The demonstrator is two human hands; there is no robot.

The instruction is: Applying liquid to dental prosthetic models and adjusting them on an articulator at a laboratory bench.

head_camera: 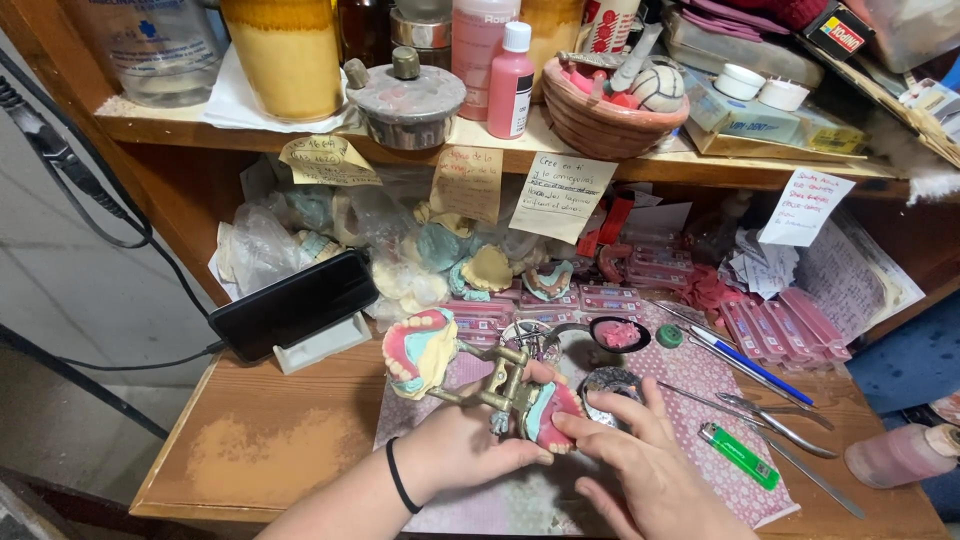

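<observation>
Over mat (700, 390): hands (540, 440) cupping articulator (495, 385)

Brass-looking metal hinge frame (497, 385), dull. Denture models (420, 350): chalky plaster, glossy pink wax gums. Wooden bench (270, 430) worn, dusty. Patterned mat (700, 385) matt. Lighter (738, 455) shiny green plastic.

The left hand (455, 445) hides the brass articulator's (500, 385) base; the right hand (650, 470) is cut off below.

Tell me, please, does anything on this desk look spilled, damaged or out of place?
Yes. A patch of tan powder lies spilled on the wooden desk, left of the left hand. Both hands hold a hinged brass frame with denture models; its upper half is swung open, which looks intended. The right hand touches the lower model.
</observation>
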